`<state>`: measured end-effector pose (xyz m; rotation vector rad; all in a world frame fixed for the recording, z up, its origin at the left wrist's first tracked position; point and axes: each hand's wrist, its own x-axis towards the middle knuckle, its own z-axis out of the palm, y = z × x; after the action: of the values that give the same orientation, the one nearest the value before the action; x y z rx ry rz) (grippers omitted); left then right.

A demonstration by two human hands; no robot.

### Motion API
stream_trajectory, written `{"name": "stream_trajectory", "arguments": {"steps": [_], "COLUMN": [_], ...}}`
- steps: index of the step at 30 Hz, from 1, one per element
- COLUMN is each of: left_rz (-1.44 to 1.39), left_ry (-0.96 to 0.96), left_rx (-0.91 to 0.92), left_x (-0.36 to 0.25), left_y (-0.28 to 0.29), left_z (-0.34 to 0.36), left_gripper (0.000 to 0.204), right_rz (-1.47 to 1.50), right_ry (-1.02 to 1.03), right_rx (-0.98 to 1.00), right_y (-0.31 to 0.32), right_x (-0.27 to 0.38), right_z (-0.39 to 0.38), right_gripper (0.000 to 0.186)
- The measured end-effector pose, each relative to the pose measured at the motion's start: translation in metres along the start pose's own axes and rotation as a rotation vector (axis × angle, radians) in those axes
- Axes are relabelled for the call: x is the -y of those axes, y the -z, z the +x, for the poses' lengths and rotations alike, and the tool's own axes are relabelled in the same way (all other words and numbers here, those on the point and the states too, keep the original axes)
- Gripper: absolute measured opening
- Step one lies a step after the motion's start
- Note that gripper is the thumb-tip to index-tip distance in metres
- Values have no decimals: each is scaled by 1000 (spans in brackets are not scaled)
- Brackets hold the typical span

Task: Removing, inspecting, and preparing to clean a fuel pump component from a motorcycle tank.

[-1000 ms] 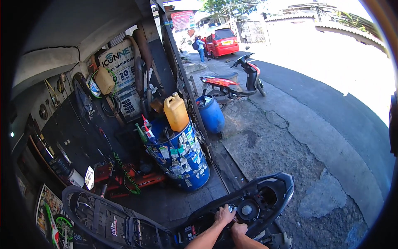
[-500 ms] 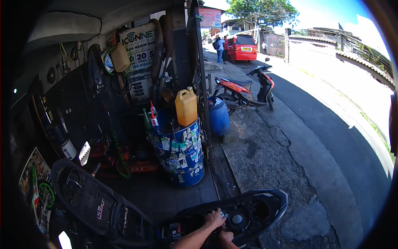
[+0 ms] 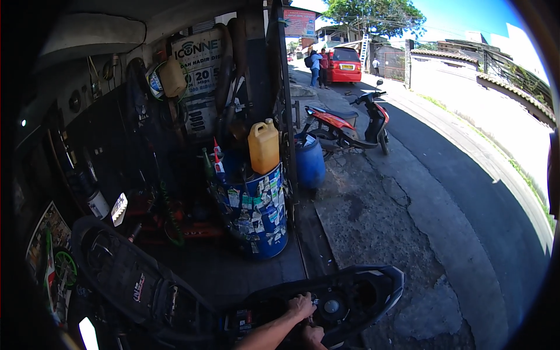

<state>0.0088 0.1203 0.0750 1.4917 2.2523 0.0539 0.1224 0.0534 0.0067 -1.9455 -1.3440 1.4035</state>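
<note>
A scooter's open rear body (image 3: 373, 278) lies in front of me, its black seat (image 3: 138, 280) tipped up to the left. My left hand (image 3: 301, 306) reaches over the open compartment, just left of the round grey fuel cap (image 3: 331, 307). Its fingers are curled down on something small that they mostly hide. Close below it, my right hand (image 3: 314, 335) is closed too, its knuckles up, and what it grips cannot be made out. Left of my hands, the compartment holds dark parts in shadow.
Beyond the scooter stands a blue drum (image 3: 256, 233) covered in torn stickers, with a yellow jerrycan (image 3: 264, 147) on top. Outside are a blue barrel (image 3: 310, 163), a parked red scooter (image 3: 344, 123) and a red van (image 3: 344, 65) near two people. Rough concrete (image 3: 373, 233) borders the road.
My right hand has moved slightly left, closer beneath my left hand. The left hand stays by the fuel cap. My view has shifted a little.
</note>
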Motion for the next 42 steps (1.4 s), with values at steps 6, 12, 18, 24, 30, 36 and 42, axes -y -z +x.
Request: {"name": "stream_trajectory", "arguments": {"steps": [6,12,18,24,30,36,42], "left_rz": [-34,-82,-104,-122,-144,-143,-151], "left_ry": [55,122,47,84,69,165,118], "left_rx": [46,92,86,60,69,84,132], "left_x": [-2,3,14,13,11,6,10], "left_y": [8,12,10,6,9,17,23], "left_z": [-1,1,4,3,-3,-1,0], "left_gripper": [59,61,63,62,63,62,66], "right_rz": [-25,-117,8,-93,-232,-331,-309], "right_ry": [102,197,301,94,314,71,97], "right_rx": [-9,42,188,212,104,104,103], "right_y": [24,28,25,29,38,38,29], "right_x": [16,3,-11,4,9,18,20], "right_z": [-31,-19,-5,-14,-21,-7,23], "right_gripper": [62,60,49,60,51,57,50]}}
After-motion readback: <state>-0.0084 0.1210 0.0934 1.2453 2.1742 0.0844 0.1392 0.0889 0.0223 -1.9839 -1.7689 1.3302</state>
